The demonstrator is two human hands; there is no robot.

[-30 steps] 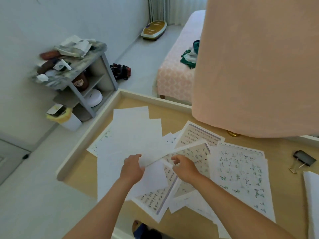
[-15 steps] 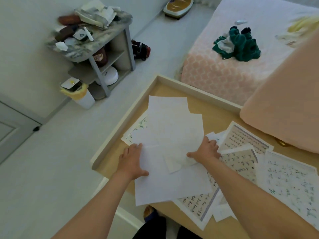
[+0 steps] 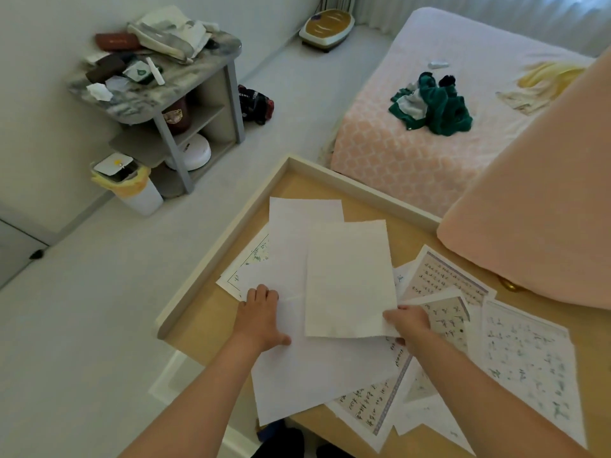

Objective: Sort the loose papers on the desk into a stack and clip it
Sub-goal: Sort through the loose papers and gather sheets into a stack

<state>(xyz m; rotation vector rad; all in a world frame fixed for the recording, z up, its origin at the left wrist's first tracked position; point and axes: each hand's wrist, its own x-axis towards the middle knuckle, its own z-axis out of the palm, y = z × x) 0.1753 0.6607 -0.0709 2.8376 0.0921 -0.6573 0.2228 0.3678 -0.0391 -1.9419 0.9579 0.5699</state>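
step: gathering, no stack yet | left hand (image 3: 263,317) flat, fingers spread, pressing blank sheets left of top blank sheet (image 3: 350,279) | right hand (image 3: 410,323) pinches that sheet's near-right corner | printed papers (image 3: 525,355) lie right of it | next: square edges; clip unseen

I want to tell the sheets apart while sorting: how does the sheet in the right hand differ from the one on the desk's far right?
The held sheet shows a blank side; the far-right sheet shows green writing. The right hand grips the first; the second lies untouched. Both are white.
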